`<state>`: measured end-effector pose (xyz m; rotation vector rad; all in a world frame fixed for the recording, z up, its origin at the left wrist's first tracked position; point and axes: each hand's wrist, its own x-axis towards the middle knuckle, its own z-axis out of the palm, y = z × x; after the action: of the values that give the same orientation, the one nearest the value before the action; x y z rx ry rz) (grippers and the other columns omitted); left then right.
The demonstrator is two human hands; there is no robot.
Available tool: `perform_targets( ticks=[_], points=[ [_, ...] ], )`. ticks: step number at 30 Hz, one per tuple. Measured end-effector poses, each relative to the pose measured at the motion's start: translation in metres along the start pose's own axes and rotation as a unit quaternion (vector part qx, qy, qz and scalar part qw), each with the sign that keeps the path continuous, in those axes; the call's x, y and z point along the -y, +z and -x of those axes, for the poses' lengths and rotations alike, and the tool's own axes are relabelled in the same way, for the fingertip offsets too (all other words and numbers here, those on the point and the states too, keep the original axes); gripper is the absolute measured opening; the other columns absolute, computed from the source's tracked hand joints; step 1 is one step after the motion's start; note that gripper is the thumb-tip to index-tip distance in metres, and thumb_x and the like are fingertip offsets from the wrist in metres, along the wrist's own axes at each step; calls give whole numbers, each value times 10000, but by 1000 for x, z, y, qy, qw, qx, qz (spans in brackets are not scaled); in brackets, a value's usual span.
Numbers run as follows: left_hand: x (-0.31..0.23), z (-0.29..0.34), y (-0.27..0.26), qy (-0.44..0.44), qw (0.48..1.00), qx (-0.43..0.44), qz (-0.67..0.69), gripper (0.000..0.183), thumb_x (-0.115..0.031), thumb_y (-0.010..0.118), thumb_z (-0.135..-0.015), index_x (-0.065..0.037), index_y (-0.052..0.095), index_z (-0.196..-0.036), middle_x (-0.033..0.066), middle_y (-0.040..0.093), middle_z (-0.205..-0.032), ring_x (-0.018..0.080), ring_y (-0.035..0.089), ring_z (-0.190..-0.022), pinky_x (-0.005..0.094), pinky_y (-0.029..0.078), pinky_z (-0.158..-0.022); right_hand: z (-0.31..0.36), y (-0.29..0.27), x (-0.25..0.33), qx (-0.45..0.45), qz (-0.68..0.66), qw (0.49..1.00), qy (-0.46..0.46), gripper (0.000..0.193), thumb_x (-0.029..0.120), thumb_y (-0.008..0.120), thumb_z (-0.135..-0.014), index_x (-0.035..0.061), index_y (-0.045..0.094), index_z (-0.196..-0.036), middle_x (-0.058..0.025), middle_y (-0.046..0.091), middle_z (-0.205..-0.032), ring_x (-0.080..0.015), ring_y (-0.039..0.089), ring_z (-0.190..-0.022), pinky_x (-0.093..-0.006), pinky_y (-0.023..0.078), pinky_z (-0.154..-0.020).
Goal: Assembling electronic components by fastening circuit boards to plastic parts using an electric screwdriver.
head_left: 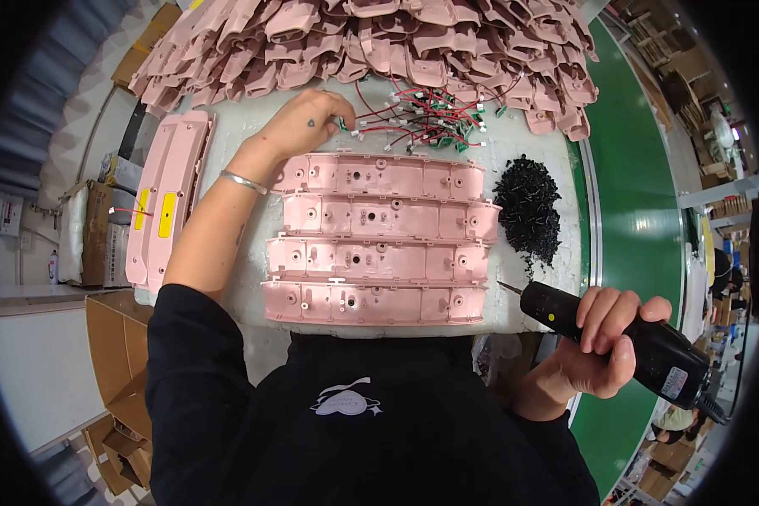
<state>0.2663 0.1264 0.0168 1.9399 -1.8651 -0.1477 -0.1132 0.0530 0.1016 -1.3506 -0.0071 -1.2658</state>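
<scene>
Left hand [310, 123]: fingers curled, tips nearly together at a small green circuit board [342, 125]; whether the board is pinched or only touched cannot be told. Right hand [605, 339]: wrapped firmly around a black electric screwdriver [545, 304], its bit pointing up and left of that grip, clear of the nearest pink housing [413, 304].

Risks, as judged: the wire tangle [434, 118], just right of the left fingertips, could drag neighbouring boards along or strain a lead if one board is pulled away. The heap of black screws [527, 207], above and left of the right grip, could scatter should the driver or forearm sweep across it. The exposed bit could scratch a housing if that wrist swings left. The pile of pink shells [379, 46], beyond the left hand, could slide onto the wires if knocked.

Counts: screwdriver, one; pink housings in the row below and right of the left hand, four; long pink panels [153, 240] left of that forearm, two; yellow patches [167, 216] on them, two; board at the left fingertips, one. Screws, wired boards and piled shells overlap too closely for counting.
</scene>
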Motion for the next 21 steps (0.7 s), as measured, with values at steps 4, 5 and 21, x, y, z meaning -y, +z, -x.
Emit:
perform_targets(
  ticks=[4,5,21],
  points=[
    [-11,11,-8,-71,989,-68,109,193,0,599,-797,-41,683,-966,107,678,-921,240,640,-825,330,509,-750,-1,0,-3,-4,4,1000,6,366,111,563,-771,55,396,-1091,-13,417,-560,-113,385,-437,-262,369,-485],
    [-16,15,-11,-89,976,-124,158,177,-29,608,-831,-50,682,-990,89,682,-930,197,648,-821,303,514,-728,-1,-1,-2,1,6,1000,10,369,112,564,-772,55,394,-1094,-13,417,-560,-113,383,-436,-262,369,-486],
    [-168,138,-94,-152,935,-190,257,390,-19,770,-644,24,669,-1018,85,667,-774,121,635,-669,211,504,-600,-2,20,-4,50,-37,998,15,358,150,584,-804,102,420,-1118,42,445,-612,-75,420,-487,-219,348,-537]
  ],
)
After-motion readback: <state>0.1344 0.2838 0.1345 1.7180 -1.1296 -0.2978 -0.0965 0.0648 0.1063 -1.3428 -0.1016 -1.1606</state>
